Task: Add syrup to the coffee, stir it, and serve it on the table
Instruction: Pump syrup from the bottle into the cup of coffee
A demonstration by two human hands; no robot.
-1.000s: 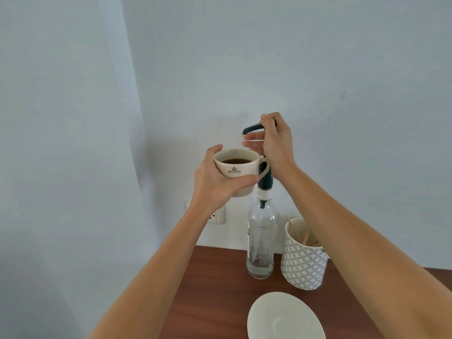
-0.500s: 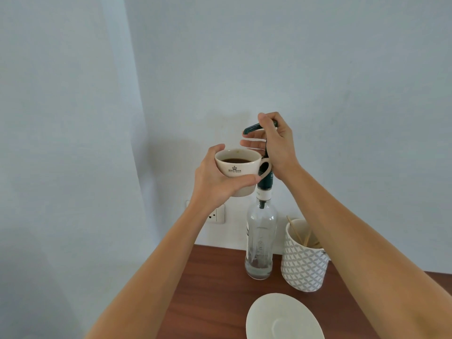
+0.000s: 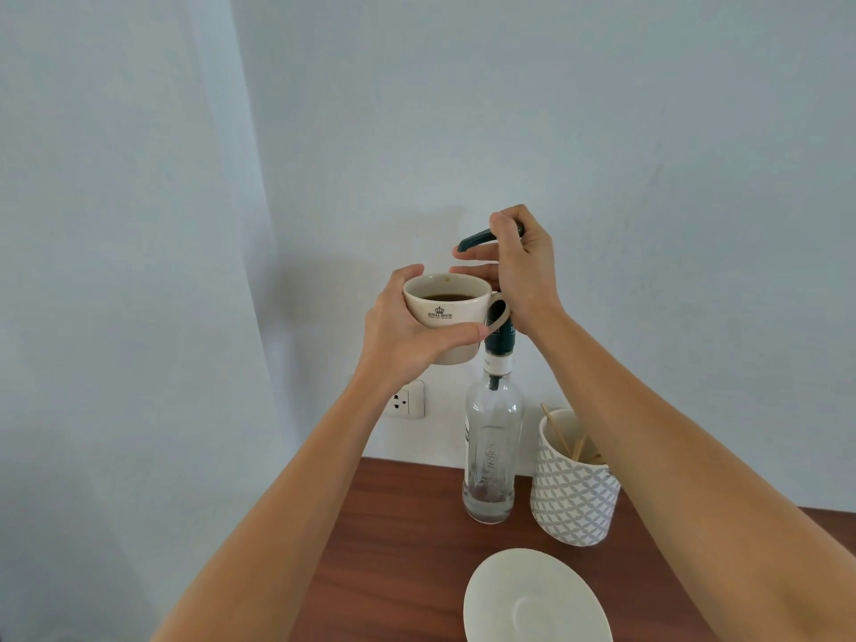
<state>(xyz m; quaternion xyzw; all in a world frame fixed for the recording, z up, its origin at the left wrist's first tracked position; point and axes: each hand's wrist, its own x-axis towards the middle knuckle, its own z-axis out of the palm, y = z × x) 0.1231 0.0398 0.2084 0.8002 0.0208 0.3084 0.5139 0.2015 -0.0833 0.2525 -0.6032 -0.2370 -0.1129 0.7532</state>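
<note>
A cream coffee cup [image 3: 447,312] with dark coffee inside is held up in the air by my left hand [image 3: 405,335], which wraps its left side and base. Its rim sits just below the dark green pump spout [image 3: 475,240] of a clear glass syrup bottle [image 3: 491,449] that stands on the wooden table [image 3: 398,525]. My right hand [image 3: 521,266] is closed over the pump head, index finger on top, other fingers stretched toward the cup. The bottle holds only a little liquid at its bottom.
A white saucer [image 3: 532,600] lies on the table at the near edge. A patterned white holder [image 3: 574,491] with wooden stir sticks stands right of the bottle. A wall socket [image 3: 407,400] is behind my left forearm. The wall is close behind.
Cup and hands hold nearly the same pose; the pump head under my right hand has stayed at about the same height. The camera shifted slightly.
</note>
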